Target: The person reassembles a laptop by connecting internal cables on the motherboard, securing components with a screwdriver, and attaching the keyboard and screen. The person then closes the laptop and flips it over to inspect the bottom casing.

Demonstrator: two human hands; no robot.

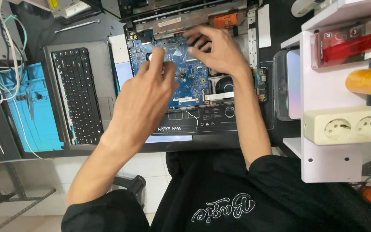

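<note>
A blue laptop motherboard [190, 71] lies on a dark work mat [220, 122] in front of me. My left hand [144, 92] rests over the board's left half, fingers curled, with the thumb and forefinger tips pinched near a small part at its upper left; I cannot tell what they hold. My right hand [215, 47] presses down on the board's upper right, fingers spread across its top edge. A round cooling fan [224, 86] sits just right of the board, under my right wrist.
A detached laptop keyboard panel [78, 92] lies to the left, beside a blue mat [31, 111] and tangled cables [5, 64]. An open laptop chassis [185, 19] is behind the board. On the right stand a white shelf [323, 90], a double socket [344, 125] and a tape roll [368, 80].
</note>
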